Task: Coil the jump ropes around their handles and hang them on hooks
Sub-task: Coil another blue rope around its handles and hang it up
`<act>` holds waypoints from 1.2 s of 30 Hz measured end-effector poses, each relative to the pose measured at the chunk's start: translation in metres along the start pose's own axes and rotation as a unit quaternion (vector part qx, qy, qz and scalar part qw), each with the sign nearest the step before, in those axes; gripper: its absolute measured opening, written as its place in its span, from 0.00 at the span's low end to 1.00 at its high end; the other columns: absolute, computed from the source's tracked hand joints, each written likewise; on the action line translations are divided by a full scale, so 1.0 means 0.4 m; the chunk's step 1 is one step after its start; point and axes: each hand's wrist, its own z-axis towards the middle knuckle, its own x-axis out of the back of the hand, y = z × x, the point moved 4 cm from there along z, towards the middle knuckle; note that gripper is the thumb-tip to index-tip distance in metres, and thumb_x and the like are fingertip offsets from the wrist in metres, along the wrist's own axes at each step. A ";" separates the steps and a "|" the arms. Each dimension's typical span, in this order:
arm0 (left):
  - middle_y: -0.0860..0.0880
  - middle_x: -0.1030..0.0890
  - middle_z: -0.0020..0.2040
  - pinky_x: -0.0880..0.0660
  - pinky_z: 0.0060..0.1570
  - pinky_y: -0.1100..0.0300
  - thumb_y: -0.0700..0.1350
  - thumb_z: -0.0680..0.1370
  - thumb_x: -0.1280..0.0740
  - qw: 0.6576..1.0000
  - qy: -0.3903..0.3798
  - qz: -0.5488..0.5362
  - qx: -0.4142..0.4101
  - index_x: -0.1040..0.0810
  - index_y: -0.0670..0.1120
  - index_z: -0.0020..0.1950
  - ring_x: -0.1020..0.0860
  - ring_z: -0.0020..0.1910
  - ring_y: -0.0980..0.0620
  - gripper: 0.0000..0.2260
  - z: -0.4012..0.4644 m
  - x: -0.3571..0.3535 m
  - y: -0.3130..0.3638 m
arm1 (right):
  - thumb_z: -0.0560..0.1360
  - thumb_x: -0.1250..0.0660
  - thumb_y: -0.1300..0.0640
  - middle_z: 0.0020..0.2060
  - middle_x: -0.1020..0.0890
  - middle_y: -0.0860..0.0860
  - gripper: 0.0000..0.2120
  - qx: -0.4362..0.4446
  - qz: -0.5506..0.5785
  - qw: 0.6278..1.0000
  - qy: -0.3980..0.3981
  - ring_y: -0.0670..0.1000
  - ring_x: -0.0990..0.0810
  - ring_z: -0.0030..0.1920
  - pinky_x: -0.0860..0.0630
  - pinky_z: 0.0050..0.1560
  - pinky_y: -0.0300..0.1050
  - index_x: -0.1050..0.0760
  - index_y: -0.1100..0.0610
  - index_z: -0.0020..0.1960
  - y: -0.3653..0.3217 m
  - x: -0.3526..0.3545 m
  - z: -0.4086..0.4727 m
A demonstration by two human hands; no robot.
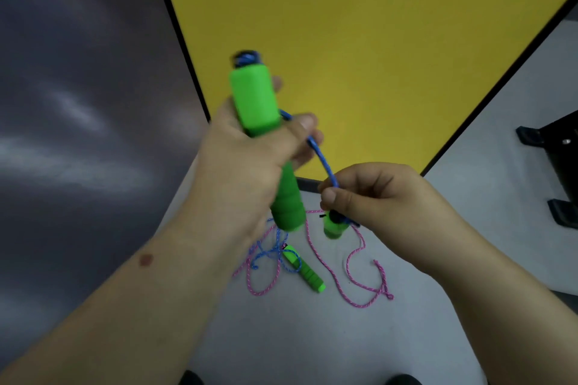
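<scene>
Jump rope, blue cord [323,162], held up between both hands above a pale grey floor [312,337]; head view, one picture only.

Left hand [247,162]: clenched around a green handle [255,100] held roughly upright, top tilted slightly left; blue cord bunched at the handle's upper end, blurred; foam grip of the handle pokes out below the fist.

Right hand [378,197]: fingers pinched on the blue cord, which runs taut from the left fist down to this pinch; second green handle [333,226] hangs just beneath the thumb, its top dark, only its upper part clearly seen.

Floor, below the hands: third green handle [305,269] lying flat, angled toward lower right; loose blue cord tangled beside its upper end; pink rope [353,278] spread in open loops on both sides of that handle, crossing the blue tangle at left.

Surroundings: yellow panel [359,25] with a dark edge behind the hands; dull purple-grey wall at left; black object [560,162] at far right, its kind unclear.
</scene>
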 end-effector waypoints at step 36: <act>0.41 0.13 0.48 0.17 0.51 0.44 0.38 0.72 0.29 0.883 -0.335 0.111 0.310 0.20 0.40 0.60 0.14 0.44 0.43 0.16 -0.062 -0.034 -0.091 | 0.66 0.27 0.37 0.62 0.19 0.41 0.26 0.057 0.135 0.986 0.078 0.43 0.21 0.64 0.21 0.57 0.45 0.25 0.37 0.63 -0.004 0.018 0.001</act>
